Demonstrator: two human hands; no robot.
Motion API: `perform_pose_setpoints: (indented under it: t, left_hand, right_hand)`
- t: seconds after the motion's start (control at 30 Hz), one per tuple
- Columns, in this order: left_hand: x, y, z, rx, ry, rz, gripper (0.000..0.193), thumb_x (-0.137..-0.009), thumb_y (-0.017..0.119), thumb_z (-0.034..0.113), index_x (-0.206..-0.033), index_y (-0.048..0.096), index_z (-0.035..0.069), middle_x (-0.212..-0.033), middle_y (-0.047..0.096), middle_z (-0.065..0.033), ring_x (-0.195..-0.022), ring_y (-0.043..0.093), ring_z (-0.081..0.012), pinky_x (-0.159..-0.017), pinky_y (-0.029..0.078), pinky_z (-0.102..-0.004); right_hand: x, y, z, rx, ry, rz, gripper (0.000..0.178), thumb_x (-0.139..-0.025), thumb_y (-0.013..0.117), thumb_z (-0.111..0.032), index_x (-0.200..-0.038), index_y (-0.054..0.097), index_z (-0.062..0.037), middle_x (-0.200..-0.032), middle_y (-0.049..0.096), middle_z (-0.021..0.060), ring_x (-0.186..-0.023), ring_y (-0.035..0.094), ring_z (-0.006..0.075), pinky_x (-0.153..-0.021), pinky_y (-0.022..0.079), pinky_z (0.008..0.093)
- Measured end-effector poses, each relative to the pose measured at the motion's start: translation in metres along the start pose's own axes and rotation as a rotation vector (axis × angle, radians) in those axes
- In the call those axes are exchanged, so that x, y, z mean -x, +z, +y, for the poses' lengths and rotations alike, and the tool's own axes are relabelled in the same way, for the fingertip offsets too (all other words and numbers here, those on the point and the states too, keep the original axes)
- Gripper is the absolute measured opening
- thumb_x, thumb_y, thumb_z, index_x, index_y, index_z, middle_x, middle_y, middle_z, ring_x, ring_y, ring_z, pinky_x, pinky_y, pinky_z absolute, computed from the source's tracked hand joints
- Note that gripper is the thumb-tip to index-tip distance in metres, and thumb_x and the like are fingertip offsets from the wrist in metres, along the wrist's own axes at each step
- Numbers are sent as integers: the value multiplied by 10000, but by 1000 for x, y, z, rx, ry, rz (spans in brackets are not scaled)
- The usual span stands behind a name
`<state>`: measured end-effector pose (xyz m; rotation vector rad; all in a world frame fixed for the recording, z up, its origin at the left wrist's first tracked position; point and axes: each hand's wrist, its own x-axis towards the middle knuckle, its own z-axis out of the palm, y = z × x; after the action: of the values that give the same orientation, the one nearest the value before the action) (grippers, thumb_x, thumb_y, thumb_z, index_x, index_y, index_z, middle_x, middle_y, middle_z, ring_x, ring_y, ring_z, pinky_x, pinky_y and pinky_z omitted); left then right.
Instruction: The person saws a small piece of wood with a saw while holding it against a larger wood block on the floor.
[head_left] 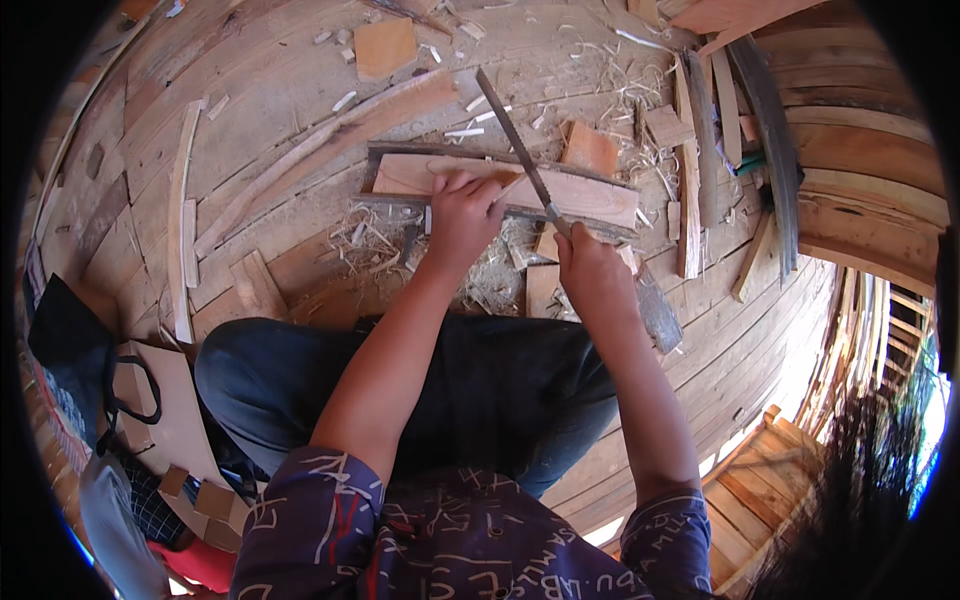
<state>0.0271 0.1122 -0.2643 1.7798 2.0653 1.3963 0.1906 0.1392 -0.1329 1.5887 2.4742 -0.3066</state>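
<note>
A pale wooden board lies on a darker, weathered plank on the floor in front of my knees. My left hand rests on the board, its fingers closed on a thin wood strip that pokes out toward the blade. My right hand grips the handle of a long, narrow-bladed hand tool. Its dark blade slants up and left across the board, close to the strip's end. Whether its edge is a saw's or a knife's I cannot tell.
Wood shavings and offcuts litter the floor. Beyond the board lie a square block, an orange-brown block and a long curved plank. Several planks lie at the right. A cardboard box stands at the left.
</note>
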Motion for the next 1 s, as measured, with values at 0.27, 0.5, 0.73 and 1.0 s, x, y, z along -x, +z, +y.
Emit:
perform_pose_setpoints:
  t: [0.27,0.5,0.73,1.0]
  left_hand:
    - [-6,-13,15,34,2,91,150,-707,789,112,-793,668,85,-763,672,-32,-795,602,-213,-738,378,-381]
    - [3,3,3,54,-41,30,132,-720,771,110,-762,649,86,-768,674,-26,-797,589,-222,-755,380,-388]
    - [0,-2,7,37,-15,72,133,-714,772,111,-776,656,91,-759,673,-16,-814,588,-214,-764,374,-384]
    - [3,-4,15,64,-23,23,105,-730,711,75,-764,615,100,-771,673,-26,-831,585,-216,-751,385,-391]
  right_hand:
    - [8,-17,-11,1,67,-33,305,-1005,477,-329,-930,552,-43,-677,654,222,-653,666,424,-572,547,514]
    - [-3,-6,-2,15,42,-105,291,-1000,486,-320,-946,535,-38,-716,665,230,-687,670,430,-602,546,527]
    - [5,-9,-10,27,74,-88,288,-1001,480,-314,-950,540,-38,-711,661,241,-687,668,438,-608,545,538]
    - [12,2,3,-14,45,-55,298,-1006,472,-322,-944,540,-38,-714,657,248,-683,661,445,-611,534,554]
